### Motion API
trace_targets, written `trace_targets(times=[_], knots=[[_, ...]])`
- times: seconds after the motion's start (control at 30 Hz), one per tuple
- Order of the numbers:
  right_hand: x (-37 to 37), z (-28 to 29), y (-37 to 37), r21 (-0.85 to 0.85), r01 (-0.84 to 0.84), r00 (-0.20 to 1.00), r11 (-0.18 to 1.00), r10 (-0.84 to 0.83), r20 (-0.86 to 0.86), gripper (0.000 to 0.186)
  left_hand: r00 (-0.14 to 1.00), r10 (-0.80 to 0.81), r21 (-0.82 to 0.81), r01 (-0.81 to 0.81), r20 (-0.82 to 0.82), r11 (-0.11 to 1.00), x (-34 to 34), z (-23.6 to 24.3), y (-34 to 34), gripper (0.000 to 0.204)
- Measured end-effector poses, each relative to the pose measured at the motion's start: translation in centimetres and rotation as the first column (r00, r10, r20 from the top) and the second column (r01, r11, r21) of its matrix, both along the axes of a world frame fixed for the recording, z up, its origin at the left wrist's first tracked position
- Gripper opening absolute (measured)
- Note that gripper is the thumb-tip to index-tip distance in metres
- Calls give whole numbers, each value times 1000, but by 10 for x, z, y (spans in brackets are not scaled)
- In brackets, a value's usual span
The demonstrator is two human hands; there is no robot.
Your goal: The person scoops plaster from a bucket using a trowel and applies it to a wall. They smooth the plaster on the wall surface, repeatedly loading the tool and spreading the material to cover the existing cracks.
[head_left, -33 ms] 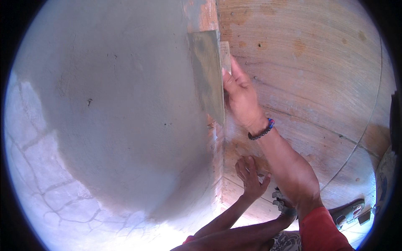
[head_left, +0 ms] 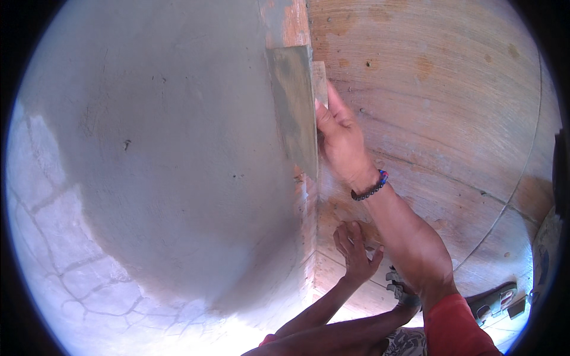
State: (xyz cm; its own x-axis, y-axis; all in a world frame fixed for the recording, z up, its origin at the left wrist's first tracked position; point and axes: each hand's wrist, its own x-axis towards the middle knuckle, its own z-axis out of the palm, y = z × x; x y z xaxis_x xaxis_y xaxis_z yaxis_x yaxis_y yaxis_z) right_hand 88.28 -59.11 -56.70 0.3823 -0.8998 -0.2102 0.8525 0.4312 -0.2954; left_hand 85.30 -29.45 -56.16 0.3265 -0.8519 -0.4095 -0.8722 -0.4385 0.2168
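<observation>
My right hand (head_left: 339, 139) grips a flat rectangular plastering trowel (head_left: 294, 107) from behind and presses its blade against the vertical corner edge (head_left: 309, 213) where two walls meet. The blade is smeared with grey-green mortar. A dark beaded bracelet (head_left: 369, 188) sits on that wrist. Lower down, my left hand (head_left: 355, 249) lies flat with fingers spread on the brownish wall (head_left: 445, 89), just right of the corner, holding nothing.
A smooth grey plastered wall (head_left: 166, 148) fills the left of the view. Below it lies pale cracked ground (head_left: 53, 237). A sandal (head_left: 496, 299) and my red sleeve (head_left: 454, 323) show at the lower right.
</observation>
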Motion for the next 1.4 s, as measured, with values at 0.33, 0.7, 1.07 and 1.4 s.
trace_targets(times=[0.33,0.7,1.07,1.4], knots=[[-4,-14,-33,124,-3,991,992,-13,131,45,1000,3,15,-3,-28,1000,2,3,-1,97],[5,1,-28,34,7,997,999,-10,77,44,1000,-5,-6,5,5,1000,2,1,2,92],[13,62,-23,-319,0,665,948,-238,-708,63,1000,23,35,-23,-4,999,4,-7,8,93],[-14,65,24,-470,10,607,883,-379,-699,59,1000,-7,139,9,-15,990,12,-9,30,93]])
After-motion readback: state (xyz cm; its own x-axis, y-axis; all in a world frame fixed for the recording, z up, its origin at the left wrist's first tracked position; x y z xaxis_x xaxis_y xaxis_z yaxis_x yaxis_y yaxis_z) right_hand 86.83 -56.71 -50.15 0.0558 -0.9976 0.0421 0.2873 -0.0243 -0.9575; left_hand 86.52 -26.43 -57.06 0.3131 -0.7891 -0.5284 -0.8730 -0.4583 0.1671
